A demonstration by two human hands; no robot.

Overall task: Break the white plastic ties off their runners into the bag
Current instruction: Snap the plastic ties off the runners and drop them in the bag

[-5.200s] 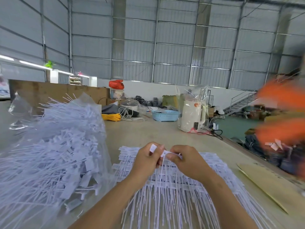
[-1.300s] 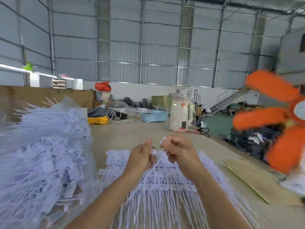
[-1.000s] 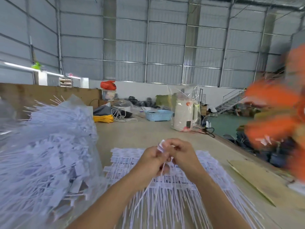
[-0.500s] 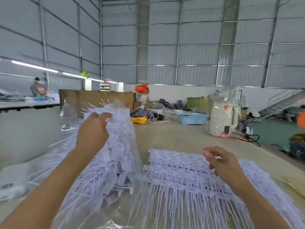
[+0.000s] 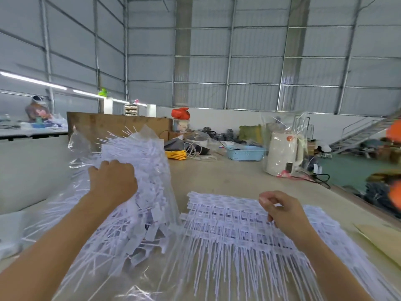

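One clear plastic bag [image 5: 152, 187] stands on the left of the beige table [image 5: 227, 179], stuffed with loose white plastic ties [image 5: 149, 161], far too many to count. Their thin tails splay in every direction, several poking up and to the left out of the bag's top, and their flat tag heads lie jumbled against the bag's wall.

The left hand [image 5: 111, 181] rests on the upper side of that heap, knuckles toward the camera, fingers curled down into the ties; whether it holds any of them I cannot tell, since the fingertips are hidden.

To the right of the bag, just beside it, lies one stack of ties still on their runners [image 5: 234, 227]. The runners run left to right in several overlapping rows; the exact number of rows is not clear. The tag heads sit along the far side, and the long tails point toward the camera, so the ties' long axis runs from far to near.

The right hand [image 5: 282, 211] hovers over the right part of this stack, loosely curled, thumb and forefinger close together, holding nothing visible.

Farther back on the table stand one white electric kettle [image 5: 282, 157] inside a clear wrapper, one light blue basket [image 5: 246, 153] and one yellow coiled bundle [image 5: 175, 154].
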